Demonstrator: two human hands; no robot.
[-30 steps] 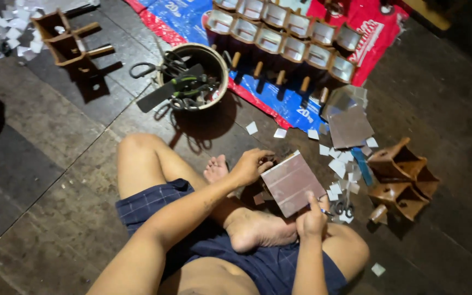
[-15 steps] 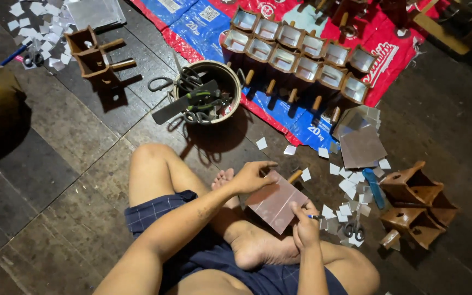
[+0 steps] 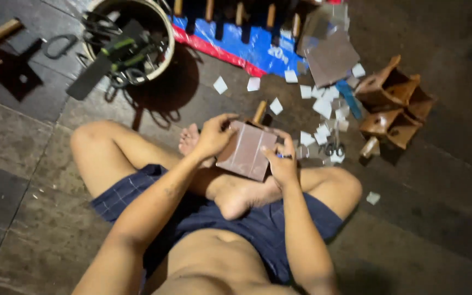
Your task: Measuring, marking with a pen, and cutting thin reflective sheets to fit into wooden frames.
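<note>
Left hand (image 3: 214, 136): fingers gripping brown square panel (image 3: 247, 151), upper-left corner.
Right hand (image 3: 282, 164): fingers clasping its right edge.
Bucket (image 3: 162, 46): on floor (image 3: 39, 180).

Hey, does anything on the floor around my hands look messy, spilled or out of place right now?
Yes: small white paper scraps lie scattered over the dark stone floor right of the flat brown square panel that both hands hold, and scissors with dark handles lie outside the round tool bucket.

Dim, dark stone-tiled floor (image 3: 34, 218)
</note>
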